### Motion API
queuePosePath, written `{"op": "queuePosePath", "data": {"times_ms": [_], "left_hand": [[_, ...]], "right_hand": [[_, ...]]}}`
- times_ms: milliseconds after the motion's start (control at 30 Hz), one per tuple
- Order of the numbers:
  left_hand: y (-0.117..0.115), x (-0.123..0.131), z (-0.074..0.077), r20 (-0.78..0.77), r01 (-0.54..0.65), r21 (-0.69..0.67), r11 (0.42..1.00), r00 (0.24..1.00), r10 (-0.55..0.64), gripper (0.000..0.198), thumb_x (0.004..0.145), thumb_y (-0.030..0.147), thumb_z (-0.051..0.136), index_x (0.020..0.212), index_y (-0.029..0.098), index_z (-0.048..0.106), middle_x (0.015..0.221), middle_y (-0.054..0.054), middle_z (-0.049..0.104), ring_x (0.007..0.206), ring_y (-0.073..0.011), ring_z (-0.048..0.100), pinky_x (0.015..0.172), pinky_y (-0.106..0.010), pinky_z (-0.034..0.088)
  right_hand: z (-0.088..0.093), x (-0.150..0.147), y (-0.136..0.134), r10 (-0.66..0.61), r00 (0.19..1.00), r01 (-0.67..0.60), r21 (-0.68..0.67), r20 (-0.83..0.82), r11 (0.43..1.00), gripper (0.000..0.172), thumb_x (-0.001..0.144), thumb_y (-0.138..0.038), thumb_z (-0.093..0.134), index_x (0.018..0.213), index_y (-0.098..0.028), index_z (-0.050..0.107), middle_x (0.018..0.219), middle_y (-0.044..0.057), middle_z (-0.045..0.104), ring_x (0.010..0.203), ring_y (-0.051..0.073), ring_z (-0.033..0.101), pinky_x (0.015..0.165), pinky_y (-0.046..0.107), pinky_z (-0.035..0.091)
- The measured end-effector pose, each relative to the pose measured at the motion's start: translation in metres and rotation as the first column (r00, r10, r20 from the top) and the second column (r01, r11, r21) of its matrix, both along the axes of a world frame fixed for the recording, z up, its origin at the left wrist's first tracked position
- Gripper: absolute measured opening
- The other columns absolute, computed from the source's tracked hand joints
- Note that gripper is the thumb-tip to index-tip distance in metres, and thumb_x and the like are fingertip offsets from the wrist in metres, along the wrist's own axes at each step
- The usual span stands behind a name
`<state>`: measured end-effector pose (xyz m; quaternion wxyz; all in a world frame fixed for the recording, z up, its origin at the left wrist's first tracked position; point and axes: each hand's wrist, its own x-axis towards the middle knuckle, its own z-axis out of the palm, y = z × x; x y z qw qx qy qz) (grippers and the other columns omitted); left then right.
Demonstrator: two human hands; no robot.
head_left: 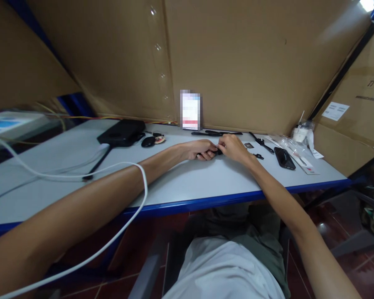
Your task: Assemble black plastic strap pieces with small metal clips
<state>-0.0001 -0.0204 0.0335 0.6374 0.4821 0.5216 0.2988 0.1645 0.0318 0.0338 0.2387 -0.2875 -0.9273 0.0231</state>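
My left hand (200,149) and my right hand (233,147) meet over the middle of the grey table (187,182). Both pinch a small black part (217,152) between them; most of it is hidden by the fingers. A black phone (284,158) lies to the right of my right hand, with small black screws or clips (258,156) and a small dark square chip (249,145) close by. Thin black strips (216,133) lie just behind my hands.
At the back left sit a black box (122,132) with a cable, a black fob (148,142) and a round tag. A small card (190,110) stands against the cardboard wall. Plastic bags and a white cup (301,132) are at the right. A white cable (81,172) crosses my left arm.
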Motion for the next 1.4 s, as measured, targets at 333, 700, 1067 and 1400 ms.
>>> {"op": "queuePosePath", "data": {"times_ms": [333,700,1067,1400], "left_hand": [[0.005,-0.005,-0.004,-0.093,0.106,0.032,0.994,0.990,-0.103,0.016,0.089,0.019,0.053,0.075,0.021,0.044,0.055,0.008,0.032,0.035,-0.0034,0.018,0.031,-0.015,0.011],[0.007,-0.007,-0.005,-0.124,0.131,0.036,0.991,0.984,-0.125,0.019,0.090,0.024,0.052,0.076,0.022,0.039,0.055,0.008,0.030,0.036,-0.0038,0.017,0.032,-0.016,0.010],[0.005,-0.005,-0.005,-0.105,0.112,0.061,0.992,0.989,-0.106,0.011,0.087,0.019,0.053,0.080,0.021,0.045,0.055,0.008,0.031,0.036,-0.0039,0.017,0.033,-0.017,0.010],[0.003,-0.006,-0.005,-0.107,0.157,0.089,0.984,0.983,-0.147,0.013,0.085,0.020,0.059,0.084,0.022,0.046,0.056,0.008,0.032,0.036,-0.0041,0.019,0.033,-0.017,0.008]], "right_hand": [[0.001,-0.008,0.001,-0.283,0.959,0.279,-0.135,-0.013,0.951,0.015,0.089,-0.020,0.063,0.080,-0.016,0.073,0.081,0.006,0.073,0.082,0.019,0.064,0.073,0.026,0.041],[0.008,0.006,0.012,0.016,0.998,-0.026,-0.153,-0.068,0.988,0.013,0.089,-0.025,0.070,0.090,-0.015,0.079,0.078,0.003,0.073,0.072,0.014,0.062,0.070,0.024,0.040],[0.001,-0.007,0.006,-0.049,0.997,0.042,-0.104,-0.059,0.994,0.012,0.086,-0.015,0.067,0.084,-0.016,0.079,0.083,0.005,0.074,0.081,0.017,0.064,0.077,0.027,0.043],[0.001,-0.010,0.004,-0.253,0.960,0.200,-0.333,-0.124,0.922,0.012,0.086,-0.017,0.068,0.074,-0.015,0.073,0.069,0.002,0.071,0.074,0.015,0.066,0.073,0.023,0.045]]}}
